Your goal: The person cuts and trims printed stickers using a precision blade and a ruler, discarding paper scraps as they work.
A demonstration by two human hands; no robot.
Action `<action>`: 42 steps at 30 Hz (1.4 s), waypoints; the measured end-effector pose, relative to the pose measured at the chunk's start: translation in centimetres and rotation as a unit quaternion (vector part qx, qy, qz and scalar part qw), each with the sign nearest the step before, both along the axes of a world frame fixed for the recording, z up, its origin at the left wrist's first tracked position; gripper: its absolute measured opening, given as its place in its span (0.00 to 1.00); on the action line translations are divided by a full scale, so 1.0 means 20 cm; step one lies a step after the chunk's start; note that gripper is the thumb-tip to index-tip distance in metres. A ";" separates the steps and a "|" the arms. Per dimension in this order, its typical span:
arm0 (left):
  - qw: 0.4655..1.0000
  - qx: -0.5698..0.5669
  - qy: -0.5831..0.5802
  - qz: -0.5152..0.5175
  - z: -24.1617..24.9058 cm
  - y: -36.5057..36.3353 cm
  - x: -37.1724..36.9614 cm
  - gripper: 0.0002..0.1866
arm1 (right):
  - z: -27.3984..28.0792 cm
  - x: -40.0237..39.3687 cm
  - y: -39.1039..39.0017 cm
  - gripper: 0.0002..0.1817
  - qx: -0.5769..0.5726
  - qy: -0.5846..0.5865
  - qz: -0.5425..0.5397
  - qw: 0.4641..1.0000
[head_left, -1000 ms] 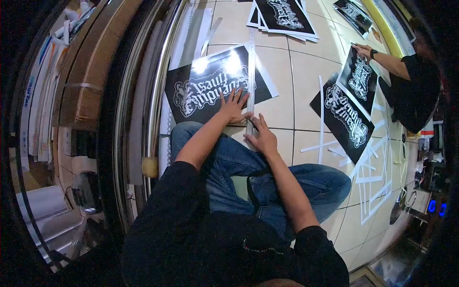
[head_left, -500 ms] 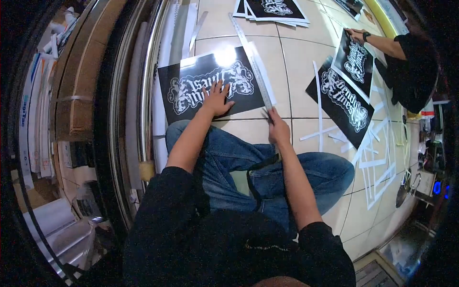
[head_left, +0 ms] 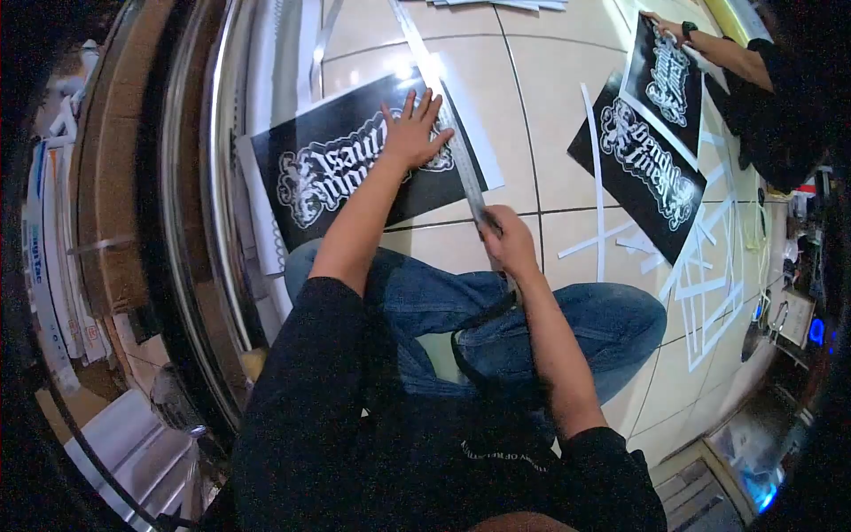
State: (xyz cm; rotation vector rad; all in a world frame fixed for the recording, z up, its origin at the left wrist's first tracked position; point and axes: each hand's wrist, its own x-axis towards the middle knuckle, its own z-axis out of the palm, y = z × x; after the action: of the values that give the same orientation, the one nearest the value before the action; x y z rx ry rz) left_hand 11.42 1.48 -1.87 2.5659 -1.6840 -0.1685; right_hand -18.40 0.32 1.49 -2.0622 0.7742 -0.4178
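A black sheet with white ornate lettering (head_left: 341,168) lies on the floor before my crossed legs, and a white margin (head_left: 470,115) shows along its right side. Across that side runs a long metal ruler (head_left: 465,164), slanting from the top of the view toward my lap. My left hand (head_left: 412,137) rests flat on the sheet with fingers spread, its fingertips beside the ruler. Lower down, my right hand (head_left: 511,241) is closed round the ruler's near end. Whether anything else is inside that hand is hidden.
At right, another person's hand (head_left: 667,27) holds a similar printed sheet (head_left: 669,80) over a second one (head_left: 634,168). Thin white strips (head_left: 705,332) litter the tiles. Long metal rails (head_left: 182,177) and a cardboard box (head_left: 120,177) stand along my left.
My left hand has slid up and right over the sheet toward the ruler. My right hand has closed round the ruler's near end. The view has shifted.
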 end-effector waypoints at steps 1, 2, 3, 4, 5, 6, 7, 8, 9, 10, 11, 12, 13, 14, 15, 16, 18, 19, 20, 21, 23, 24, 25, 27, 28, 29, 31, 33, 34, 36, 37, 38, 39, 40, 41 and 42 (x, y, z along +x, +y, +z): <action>1.000 -0.020 -0.004 -0.001 -0.02 0.03 0.00 0.43 | 0.04 0.02 -0.03 0.19 0.009 0.009 0.000 1.000; 0.999 -0.022 -0.027 -0.002 -0.06 0.05 0.00 0.43 | 0.05 0.04 -0.04 0.17 0.021 0.052 -0.031 0.998; 0.999 -0.022 -0.025 -0.005 -0.08 0.08 0.01 0.43 | 0.04 0.07 -0.07 0.15 0.033 0.095 -0.063 0.993; 0.999 -0.026 -0.026 -0.015 -0.09 0.12 0.00 0.43 | 0.02 0.10 -0.09 0.18 0.065 0.149 -0.075 0.984; 0.999 -0.031 -0.028 -0.023 -0.10 0.16 0.00 0.44 | 0.03 0.12 -0.10 0.18 0.076 0.158 -0.073 0.982; 0.999 -0.019 -0.022 -0.021 -0.10 0.18 0.00 0.44 | 0.05 0.17 -0.11 0.20 0.068 0.199 -0.068 0.975; 0.999 -0.036 -0.015 -0.020 -0.09 0.20 0.00 0.44 | 0.07 0.21 -0.11 0.22 0.058 0.236 -0.060 0.968; 0.998 -0.055 -0.012 -0.018 -0.07 0.22 0.00 0.45 | 0.07 0.22 -0.10 0.25 0.068 0.240 -0.068 0.966; 0.999 -0.047 -0.010 -0.016 -0.06 0.21 0.00 0.45 | 0.05 0.23 -0.09 0.25 0.075 0.243 -0.064 0.965; 0.999 -0.032 -0.020 -0.014 -0.06 0.21 0.00 0.46 | 0.03 0.22 -0.08 0.26 0.051 0.230 -0.067 0.970; 0.999 -0.016 -0.028 -0.011 -0.06 0.20 0.00 0.47 | 0.02 0.22 -0.07 0.27 0.026 0.218 -0.068 0.973; 0.999 -0.012 -0.030 -0.013 -0.05 0.20 0.00 0.47 | 0.04 0.22 -0.06 0.28 0.039 0.234 -0.067 0.969; 1.000 -0.010 -0.026 -0.013 -0.05 0.20 0.00 0.47 | 0.04 0.22 -0.06 0.28 0.041 0.238 -0.066 0.968; 0.999 -0.016 -0.027 -0.015 -0.05 0.20 0.00 0.46 | 0.04 0.22 -0.05 0.28 0.070 0.272 -0.056 0.958; 0.999 -0.021 -0.028 -0.018 -0.06 0.20 0.01 0.46 | 0.03 0.22 -0.05 0.28 0.100 0.305 -0.047 0.946; 0.999 -0.030 -0.018 -0.018 -0.07 0.21 0.01 0.46 | 0.01 0.21 -0.05 0.27 0.078 0.279 -0.056 0.955; 0.999 -0.030 -0.016 -0.021 -0.07 0.22 0.01 0.46 | 0.00 0.22 -0.06 0.26 0.110 0.286 -0.077 0.949; 0.999 -0.034 -0.021 -0.027 -0.06 0.22 0.01 0.45 | 0.00 0.23 -0.07 0.26 0.138 0.285 -0.100 0.943; 0.999 -0.024 -0.033 -0.028 -0.07 0.22 0.01 0.46 | 0.02 0.25 -0.07 0.26 0.148 0.291 -0.109 0.939; 0.999 -0.021 -0.030 -0.026 -0.07 0.22 0.01 0.46 | 0.01 0.25 -0.07 0.26 0.150 0.295 -0.107 0.938; 0.999 -0.038 -0.012 -0.022 -0.06 0.22 0.01 0.46 | 0.00 0.24 -0.06 0.25 0.140 0.288 -0.111 0.941; 0.999 -0.043 -0.013 -0.023 -0.07 0.21 0.01 0.46 | 0.00 0.24 -0.07 0.24 0.129 0.281 -0.106 0.945; 0.999 -0.042 -0.012 -0.023 -0.08 0.21 0.02 0.46 | -0.01 0.23 -0.06 0.24 0.130 0.282 -0.105 0.945; 0.998 -0.047 -0.021 -0.025 -0.08 0.21 0.02 0.46 | -0.03 0.20 -0.04 0.24 0.132 0.258 -0.127 0.948; 0.998 -0.044 -0.026 -0.025 -0.08 0.21 0.01 0.47 | -0.03 0.19 -0.04 0.24 0.132 0.259 -0.128 0.948; 0.998 -0.043 -0.026 -0.025 -0.08 0.21 0.01 0.47 | -0.03 0.19 -0.04 0.23 0.129 0.266 -0.123 0.947; 0.998 -0.044 -0.032 -0.022 -0.09 0.21 0.02 0.46 | -0.03 0.20 -0.04 0.23 0.125 0.275 -0.118 0.946; 0.997 -0.052 -0.051 -0.013 -0.11 0.15 0.09 0.46 | -0.04 0.24 -0.05 0.23 0.102 0.248 -0.161 0.950; 0.997 -0.057 -0.048 -0.017 -0.12 0.13 0.10 0.46 | -0.03 0.24 -0.05 0.23 0.102 0.250 -0.160 0.949; 0.996 -0.069 -0.049 -0.026 -0.12 0.13 0.12 0.46 | -0.03 0.24 -0.06 0.23 0.111 0.240 -0.160 0.951; 0.995 -0.080 -0.052 -0.038 -0.12 0.12 0.12 0.47 | -0.04 0.24 -0.06 0.23 0.111 0.242 -0.162 0.950; 0.994 -0.083 -0.048 -0.043 -0.12 0.12 0.12 0.47 | -0.04 0.25 -0.07 0.23 0.110 0.251 -0.155 0.949; 0.995 -0.082 -0.044 -0.046 -0.13 0.12 0.12 0.47 | -0.05 0.24 -0.07 0.24 0.110 0.261 -0.148 0.947; 0.995 -0.080 -0.047 -0.047 -0.13 0.12 0.13 0.47 | -0.05 0.24 -0.07 0.24 0.113 0.266 -0.149 0.946; 0.995 -0.079 -0.051 -0.046 -0.13 0.12 0.13 0.47 | -0.05 0.24 -0.07 0.24 0.122 0.258 -0.150 0.946; 0.994 -0.083 -0.043 -0.048 -0.12 0.12 0.13 0.47 | -0.05 0.25 -0.07 0.25 0.131 0.250 -0.151 0.947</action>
State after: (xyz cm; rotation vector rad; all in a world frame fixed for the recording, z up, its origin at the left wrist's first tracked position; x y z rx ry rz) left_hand 14.04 3.84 -4.34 2.4058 -1.7702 0.0765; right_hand -13.47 -1.14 0.48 -1.8134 1.3813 0.0571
